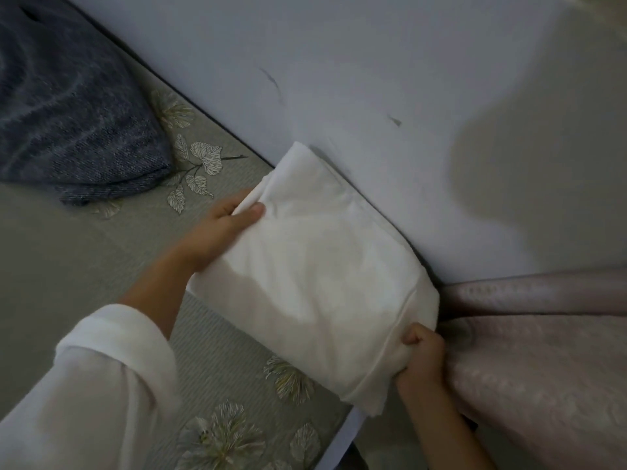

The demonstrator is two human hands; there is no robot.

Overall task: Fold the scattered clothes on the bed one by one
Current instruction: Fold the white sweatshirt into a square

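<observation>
Dim, soft, slightly blurred; edges bend outward.

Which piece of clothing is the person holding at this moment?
The white folded garment, gripped at opposite ends by the left hand and right hand. The blue knit garment lies apart, untouched, on the leaf-patterned sheet.

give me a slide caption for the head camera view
Left hand and right hand grip opposite ends of a folded white garment over a leaf-print sheet, blue knit beyond

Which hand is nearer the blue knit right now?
Left. The left hand grips the end of the white cloth facing the blue knit; the right hand grips the opposite end, farther off, against the pink fabric.
</observation>
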